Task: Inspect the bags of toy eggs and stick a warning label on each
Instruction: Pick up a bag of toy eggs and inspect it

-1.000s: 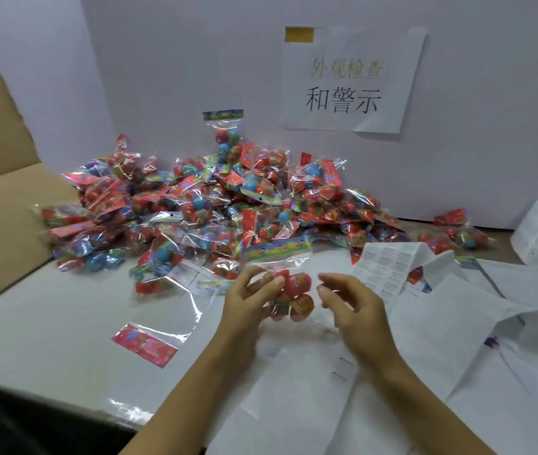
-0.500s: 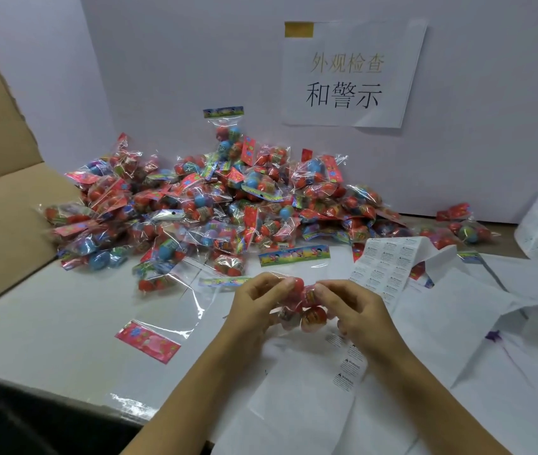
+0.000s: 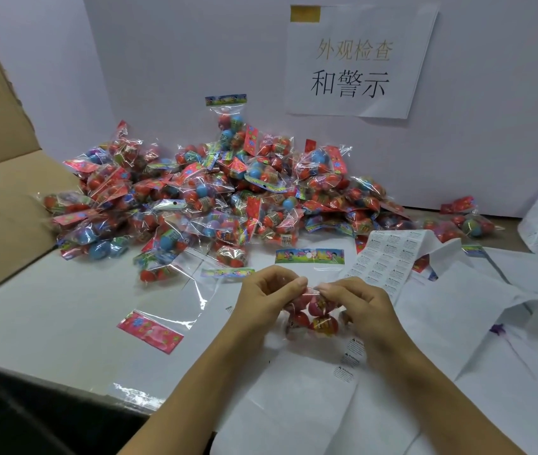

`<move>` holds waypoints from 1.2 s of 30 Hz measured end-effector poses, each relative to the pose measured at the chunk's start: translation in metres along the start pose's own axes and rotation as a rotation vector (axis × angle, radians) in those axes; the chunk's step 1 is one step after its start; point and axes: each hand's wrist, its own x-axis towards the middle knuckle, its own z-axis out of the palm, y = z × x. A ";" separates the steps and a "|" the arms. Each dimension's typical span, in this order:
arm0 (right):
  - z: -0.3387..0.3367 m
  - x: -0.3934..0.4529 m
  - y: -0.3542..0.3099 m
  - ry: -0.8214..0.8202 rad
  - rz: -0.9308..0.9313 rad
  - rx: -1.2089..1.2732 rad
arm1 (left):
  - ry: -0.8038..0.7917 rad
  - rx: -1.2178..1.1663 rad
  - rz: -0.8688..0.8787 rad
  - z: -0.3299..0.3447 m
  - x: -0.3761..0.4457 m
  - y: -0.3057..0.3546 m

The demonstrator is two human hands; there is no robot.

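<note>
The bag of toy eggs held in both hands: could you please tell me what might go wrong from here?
1. Both hands, left hand and right hand, pinch only the top of the bag of toy eggs; the grip on slippery film could slip and drop it.
2. The loose warning labels lie just under the right wrist and might stick to it or crease.
3. The pile of bags sits close behind, so the finished bag could get mixed back in.
</note>
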 end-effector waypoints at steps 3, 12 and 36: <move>0.002 0.000 0.001 0.017 0.040 0.029 | 0.007 -0.014 -0.021 0.004 -0.001 0.001; 0.000 0.000 0.003 0.020 0.021 0.058 | -0.014 -0.120 -0.130 0.001 -0.004 0.004; -0.001 0.004 0.004 -0.017 0.073 0.151 | 0.018 -0.070 -0.196 0.006 -0.004 0.009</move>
